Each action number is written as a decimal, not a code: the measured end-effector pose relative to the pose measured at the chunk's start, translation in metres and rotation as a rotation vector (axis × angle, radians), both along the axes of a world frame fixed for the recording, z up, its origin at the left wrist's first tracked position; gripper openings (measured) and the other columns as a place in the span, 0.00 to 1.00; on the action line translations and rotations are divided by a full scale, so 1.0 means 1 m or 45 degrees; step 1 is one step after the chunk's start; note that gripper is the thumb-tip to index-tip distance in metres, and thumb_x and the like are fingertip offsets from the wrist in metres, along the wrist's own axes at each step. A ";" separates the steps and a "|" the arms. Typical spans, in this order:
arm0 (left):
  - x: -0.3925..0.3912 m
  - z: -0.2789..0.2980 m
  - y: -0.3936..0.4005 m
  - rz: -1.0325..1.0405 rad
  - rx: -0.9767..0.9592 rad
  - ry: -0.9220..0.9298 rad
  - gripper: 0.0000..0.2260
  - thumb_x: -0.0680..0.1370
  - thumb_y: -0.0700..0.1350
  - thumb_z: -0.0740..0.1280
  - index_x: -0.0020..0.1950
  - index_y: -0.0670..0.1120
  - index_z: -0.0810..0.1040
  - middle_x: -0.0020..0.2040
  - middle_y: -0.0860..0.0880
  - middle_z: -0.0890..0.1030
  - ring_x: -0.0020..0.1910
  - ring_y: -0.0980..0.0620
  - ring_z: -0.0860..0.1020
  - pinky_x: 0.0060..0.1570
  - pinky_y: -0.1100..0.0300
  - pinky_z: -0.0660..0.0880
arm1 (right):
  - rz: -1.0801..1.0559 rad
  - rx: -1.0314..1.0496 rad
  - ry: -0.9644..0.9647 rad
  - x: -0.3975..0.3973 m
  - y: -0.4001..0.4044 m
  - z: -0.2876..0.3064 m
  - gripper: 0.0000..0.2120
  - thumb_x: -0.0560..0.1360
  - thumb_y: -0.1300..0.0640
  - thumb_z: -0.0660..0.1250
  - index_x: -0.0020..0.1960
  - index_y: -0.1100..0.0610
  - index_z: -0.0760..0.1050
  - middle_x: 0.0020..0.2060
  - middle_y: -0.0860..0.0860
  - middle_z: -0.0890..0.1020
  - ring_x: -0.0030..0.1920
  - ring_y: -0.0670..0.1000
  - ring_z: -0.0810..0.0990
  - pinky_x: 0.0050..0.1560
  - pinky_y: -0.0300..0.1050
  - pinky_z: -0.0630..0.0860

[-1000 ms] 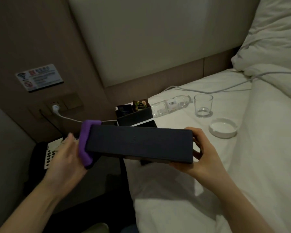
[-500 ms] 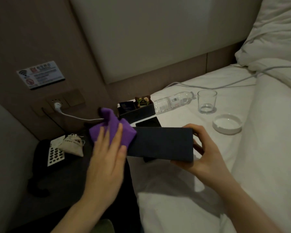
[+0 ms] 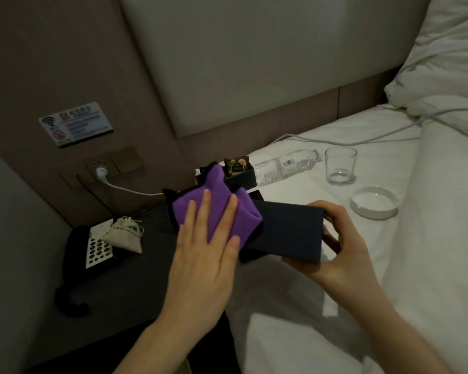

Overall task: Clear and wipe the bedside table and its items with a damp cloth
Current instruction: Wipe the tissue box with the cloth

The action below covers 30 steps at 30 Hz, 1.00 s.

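My right hand (image 3: 335,247) grips the right end of a long dark box (image 3: 289,230), held in the air between the bed and the bedside table (image 3: 135,287). My left hand (image 3: 208,252) lies flat with straight fingers on a purple cloth (image 3: 216,201) and presses it onto the box's left half. The cloth hides the left end of the box.
A black phone (image 3: 92,252) and a small cloth pouch (image 3: 125,233) sit on the dark table. On the white bed lie a dark tray of sachets (image 3: 238,174), a plastic bottle (image 3: 284,166), a glass (image 3: 339,166) and a white ashtray (image 3: 373,202). A plugged cable (image 3: 125,187) runs from the wall socket.
My left hand moved from the box's left end onto its top face, carrying the purple cloth rightward along the box. The right hand's grip is unchanged.
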<state>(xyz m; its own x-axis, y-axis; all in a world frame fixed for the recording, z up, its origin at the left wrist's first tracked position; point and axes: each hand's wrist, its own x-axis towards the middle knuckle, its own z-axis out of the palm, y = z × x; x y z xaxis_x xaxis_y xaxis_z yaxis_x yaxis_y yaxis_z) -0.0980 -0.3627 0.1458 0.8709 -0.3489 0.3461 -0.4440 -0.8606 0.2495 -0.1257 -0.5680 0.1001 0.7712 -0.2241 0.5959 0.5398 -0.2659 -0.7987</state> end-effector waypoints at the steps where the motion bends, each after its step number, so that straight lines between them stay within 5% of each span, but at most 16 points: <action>1: 0.002 0.002 0.007 0.016 -0.018 0.025 0.22 0.77 0.66 0.34 0.69 0.72 0.30 0.72 0.67 0.27 0.70 0.65 0.27 0.71 0.57 0.34 | -0.005 -0.011 0.003 -0.001 0.003 0.001 0.34 0.60 0.50 0.83 0.60 0.44 0.69 0.55 0.40 0.77 0.58 0.47 0.77 0.56 0.34 0.75; 7: -0.004 0.010 0.045 0.029 -0.081 0.024 0.24 0.75 0.68 0.36 0.69 0.73 0.31 0.72 0.68 0.28 0.70 0.67 0.27 0.71 0.57 0.36 | 0.056 -0.047 0.029 -0.004 0.035 0.020 0.33 0.60 0.50 0.83 0.60 0.44 0.71 0.54 0.45 0.79 0.56 0.50 0.79 0.55 0.39 0.76; 13: -0.015 0.036 0.100 0.058 -0.107 0.002 0.24 0.76 0.66 0.40 0.69 0.73 0.31 0.70 0.69 0.26 0.68 0.69 0.25 0.67 0.59 0.34 | 0.136 -0.178 -0.014 0.002 0.076 0.057 0.36 0.58 0.45 0.83 0.61 0.40 0.69 0.57 0.38 0.77 0.59 0.43 0.77 0.55 0.29 0.73; 16: -0.018 0.051 0.129 0.098 -0.149 -0.026 0.24 0.77 0.65 0.41 0.69 0.74 0.32 0.70 0.69 0.26 0.68 0.69 0.25 0.69 0.57 0.36 | 0.193 -0.213 -0.029 0.006 0.104 0.081 0.36 0.59 0.41 0.80 0.62 0.40 0.68 0.58 0.38 0.75 0.60 0.46 0.77 0.54 0.36 0.77; 23: -0.053 0.089 0.179 0.088 -0.177 -0.093 0.22 0.78 0.66 0.38 0.68 0.74 0.29 0.66 0.73 0.24 0.68 0.69 0.26 0.67 0.61 0.31 | 0.273 -0.276 -0.131 0.007 0.184 0.123 0.35 0.61 0.48 0.80 0.63 0.42 0.67 0.59 0.39 0.75 0.61 0.44 0.76 0.56 0.36 0.77; 30: -0.086 0.101 0.198 -0.037 -0.068 -0.240 0.21 0.78 0.65 0.33 0.71 0.72 0.34 0.74 0.65 0.31 0.73 0.62 0.30 0.72 0.53 0.33 | 0.361 -0.072 0.030 -0.013 0.260 0.119 0.28 0.66 0.64 0.77 0.58 0.44 0.70 0.52 0.46 0.80 0.50 0.44 0.81 0.52 0.38 0.77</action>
<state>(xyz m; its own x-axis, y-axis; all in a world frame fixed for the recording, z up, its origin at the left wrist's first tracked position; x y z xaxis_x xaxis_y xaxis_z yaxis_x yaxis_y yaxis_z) -0.1845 -0.1645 0.2463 0.7788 -0.3497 0.5208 -0.5115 -0.8346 0.2044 -0.1388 -0.3079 0.2195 0.8123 0.0354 0.5822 0.5802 -0.1517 -0.8002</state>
